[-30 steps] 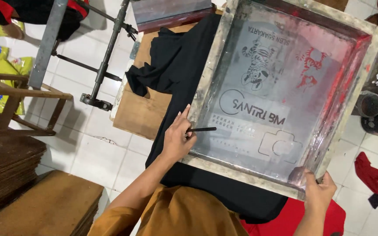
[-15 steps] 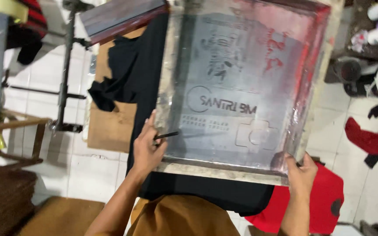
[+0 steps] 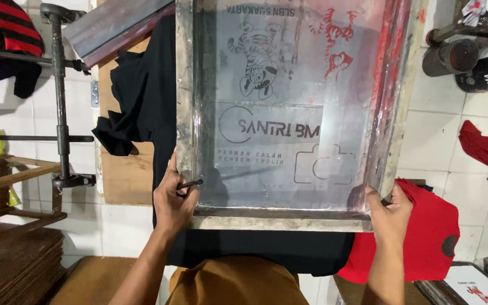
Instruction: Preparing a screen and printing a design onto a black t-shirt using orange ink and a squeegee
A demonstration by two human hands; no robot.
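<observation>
**Screen frame sitting over black shirt, both hands on near rail**

White tiled floor is showing all around the wooden bench (image 3: pixel 125 181), which is carrying a black t-shirt (image 3: pixel 142 96) spread flat, one sleeve hanging off the left edge.

Screen-printing frame (image 3: pixel 280 219) is lying over the shirt, covering most of its body. Frame rails are looking like worn grey metal, scuffed. Right rail and the mesh beside it are smeared with red ink. Mesh is translucent grey, carrying several stencil areas: a cartoon animal figure near the top, a red-stained figure to its right, a block of lettering with a ring shape mid-screen, and a camera outline near the bottom right.

Left hand (image 3: pixel 171 206) is gripping the near-left corner of the frame, grip clenched on the rail, while also pinching a thin black pen-like stick (image 3: pixel 190 183) that is pointing onto the mesh. Right hand (image 3: pixel 390 212) is clenching the near-right corner, fingers wrapped over the rail.

Red garment (image 3: pixel 425 237) is lying at the right, just beside the right hand, partly under the frame corner. Black metal stand (image 3: pixel 60 101) is standing left of the bench. Stack of brown boards (image 3: pixel 15 265) is sitting at lower left.
</observation>
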